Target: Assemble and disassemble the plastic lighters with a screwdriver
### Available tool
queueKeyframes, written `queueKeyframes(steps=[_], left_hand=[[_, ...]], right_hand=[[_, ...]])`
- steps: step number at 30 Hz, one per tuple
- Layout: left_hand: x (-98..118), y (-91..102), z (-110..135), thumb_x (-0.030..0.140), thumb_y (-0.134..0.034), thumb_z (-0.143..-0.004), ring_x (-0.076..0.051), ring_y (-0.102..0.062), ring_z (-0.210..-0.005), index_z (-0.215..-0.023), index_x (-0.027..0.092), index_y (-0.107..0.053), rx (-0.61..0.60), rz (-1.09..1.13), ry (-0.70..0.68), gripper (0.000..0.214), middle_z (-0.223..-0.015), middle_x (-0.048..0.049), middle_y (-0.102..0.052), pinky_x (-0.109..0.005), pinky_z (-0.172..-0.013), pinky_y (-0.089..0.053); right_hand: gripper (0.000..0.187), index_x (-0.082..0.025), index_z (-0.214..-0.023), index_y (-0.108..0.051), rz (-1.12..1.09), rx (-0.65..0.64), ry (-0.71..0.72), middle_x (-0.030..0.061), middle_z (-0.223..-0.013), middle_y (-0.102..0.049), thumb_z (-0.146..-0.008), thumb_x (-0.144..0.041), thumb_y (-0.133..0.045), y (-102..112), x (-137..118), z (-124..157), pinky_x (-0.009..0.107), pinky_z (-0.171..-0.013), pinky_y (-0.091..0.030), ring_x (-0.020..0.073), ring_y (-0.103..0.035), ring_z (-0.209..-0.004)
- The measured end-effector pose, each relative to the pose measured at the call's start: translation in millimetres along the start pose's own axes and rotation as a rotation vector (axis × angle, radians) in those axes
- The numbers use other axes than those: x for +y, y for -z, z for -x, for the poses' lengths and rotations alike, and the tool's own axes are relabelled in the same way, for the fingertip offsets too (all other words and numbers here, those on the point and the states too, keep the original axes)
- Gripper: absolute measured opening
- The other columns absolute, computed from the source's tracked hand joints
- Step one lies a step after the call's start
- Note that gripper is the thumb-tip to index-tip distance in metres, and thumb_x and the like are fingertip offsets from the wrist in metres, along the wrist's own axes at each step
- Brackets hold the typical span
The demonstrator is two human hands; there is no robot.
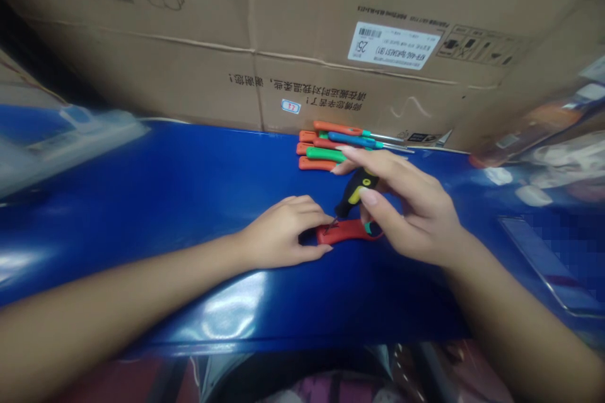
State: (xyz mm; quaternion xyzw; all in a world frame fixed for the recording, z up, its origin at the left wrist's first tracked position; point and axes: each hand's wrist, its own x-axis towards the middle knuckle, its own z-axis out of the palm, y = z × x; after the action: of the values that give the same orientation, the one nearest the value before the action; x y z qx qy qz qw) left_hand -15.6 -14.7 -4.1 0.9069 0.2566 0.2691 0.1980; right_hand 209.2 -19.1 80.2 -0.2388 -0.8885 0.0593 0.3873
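Observation:
A red handle [348, 233] lies on the blue table, a dark mark near its left end and a green and black part at its right end. My left hand [288, 233] pinches the handle's left end between thumb and fingers. In my right hand [411, 201], the thumb and fingers hold a screwdriver [353, 192] with a black and yellow grip. It is tilted, and its thin shaft points down at the handle's left end; whether the tip sits in an opening I cannot tell. My right hand partly covers the red handle's right end.
Behind my hands, several orange, green and blue handled tools [326, 152] lie piled against a large cardboard box [302, 44]. A phone-like flat object [558, 271] lies on the blue table [165, 201] at right. Blurred white items [567, 164] stand at far right, a pale object [70, 145] at left.

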Motion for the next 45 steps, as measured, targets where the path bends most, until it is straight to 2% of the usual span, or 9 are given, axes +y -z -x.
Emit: queueKeyframes(steps=[5, 7, 11, 16, 23, 28, 32, 38, 45], left_hand=[[-0.2, 0.0, -0.1, 0.036, -0.071, -0.090, -0.021, -0.064, -0.093, -0.116, 0.018, -0.070, 0.014, 0.007, -0.013, 0.031, -0.096, -0.0048, -0.071, -0.035, -0.086, -0.048], [0.0, 0.1, -0.2, 0.035, -0.070, -0.091, -0.021, -0.063, -0.091, -0.115, 0.018, -0.070, 0.009, 0.004, -0.012, 0.030, -0.095, -0.0046, -0.071, -0.035, -0.085, -0.048], [0.1, 0.2, -0.4, 0.036, -0.070, -0.091, -0.021, -0.063, -0.095, -0.114, 0.017, -0.070, -0.008, 0.005, 0.002, 0.030, -0.098, -0.0047, -0.072, -0.035, -0.088, -0.048], [0.4, 0.2, -0.1, 0.036, -0.070, -0.091, -0.021, -0.064, -0.093, -0.114, 0.019, -0.070, 0.012, 0.001, -0.006, 0.029, -0.097, -0.0041, -0.073, -0.034, -0.085, -0.048], [-0.3, -0.2, 0.2, 0.037, -0.070, -0.091, -0.022, -0.065, -0.097, -0.116, 0.018, -0.070, -0.002, 0.004, 0.000, 0.032, -0.102, -0.0053, -0.073, -0.037, -0.090, -0.048], [0.2, 0.5, -0.8, 0.034, -0.072, -0.090, -0.020, -0.064, -0.092, -0.112, 0.020, -0.071, 0.015, 0.018, -0.011, 0.027, -0.095, -0.0036, -0.072, -0.034, -0.086, -0.048], [0.6, 1.0, -1.0, 0.035, -0.071, -0.090, -0.021, -0.064, -0.092, -0.111, 0.020, -0.071, 0.007, 0.019, 0.004, 0.026, -0.095, -0.0035, -0.072, -0.034, -0.086, -0.048], [-0.4, -0.3, -0.5, 0.036, -0.071, -0.090, -0.020, -0.065, -0.093, -0.116, 0.020, -0.070, 0.023, 0.018, -0.001, 0.030, -0.096, -0.0035, -0.073, -0.035, -0.087, -0.049], [-0.1, 0.2, -1.1, 0.037, -0.071, -0.090, -0.021, -0.065, -0.092, -0.114, 0.017, -0.070, -0.001, 0.015, 0.009, 0.031, -0.097, -0.0054, -0.072, -0.035, -0.087, -0.048]], right_hand=[[0.032, -0.025, -0.120, -0.069, 0.039, 0.076, 0.062, 0.0047, -0.099, -0.075, -0.088, -0.029, -0.073, -0.3, -1.0, -0.2, 0.033, -0.078, -0.059, 0.0185, -0.069, -0.084], [0.045, -0.023, -0.134, -0.062, 0.083, 0.043, 0.077, 0.0071, -0.110, -0.075, -0.091, -0.027, -0.071, 0.3, -1.7, 0.6, 0.033, -0.084, -0.059, 0.0195, -0.070, -0.093], [0.055, -0.024, -0.156, -0.038, -0.135, -0.109, -0.106, 0.0082, -0.129, -0.069, -0.102, -0.021, -0.048, 1.0, -4.1, 2.7, 0.033, -0.085, -0.060, 0.0183, -0.070, -0.104], [0.040, -0.027, -0.128, -0.066, 0.034, 0.036, -0.017, 0.0041, -0.116, -0.075, -0.088, -0.025, -0.074, 1.1, -3.0, 2.0, 0.029, -0.082, -0.060, 0.0185, -0.072, -0.093], [0.044, -0.027, -0.142, -0.056, -0.222, -0.097, -0.081, 0.0043, -0.123, -0.072, -0.099, -0.019, -0.055, 3.0, -4.2, 0.4, 0.031, -0.082, -0.061, 0.0166, -0.072, -0.096], [0.037, -0.022, -0.125, -0.068, 0.044, 0.016, 0.069, 0.0056, -0.114, -0.076, -0.088, -0.023, -0.074, 3.5, -4.9, 0.9, 0.029, -0.090, -0.058, 0.0182, -0.071, -0.102], [0.040, -0.021, -0.135, -0.061, -0.043, -0.072, 0.014, 0.0068, -0.125, -0.072, -0.096, -0.016, -0.058, 6.3, -8.0, 0.4, 0.034, -0.101, -0.055, 0.0192, -0.067, -0.117], [0.018, -0.022, -0.108, -0.071, 0.115, 0.057, 0.056, 0.0033, -0.095, -0.075, -0.090, -0.025, -0.071, 4.4, -5.5, 0.8, 0.027, -0.078, -0.058, 0.0161, -0.071, -0.085], [0.053, -0.022, -0.153, -0.038, -0.111, -0.168, -0.169, 0.0074, -0.126, -0.068, -0.101, -0.021, -0.048, 8.1, -1.8, 5.8, 0.026, -0.077, -0.059, 0.0162, -0.071, -0.101]])
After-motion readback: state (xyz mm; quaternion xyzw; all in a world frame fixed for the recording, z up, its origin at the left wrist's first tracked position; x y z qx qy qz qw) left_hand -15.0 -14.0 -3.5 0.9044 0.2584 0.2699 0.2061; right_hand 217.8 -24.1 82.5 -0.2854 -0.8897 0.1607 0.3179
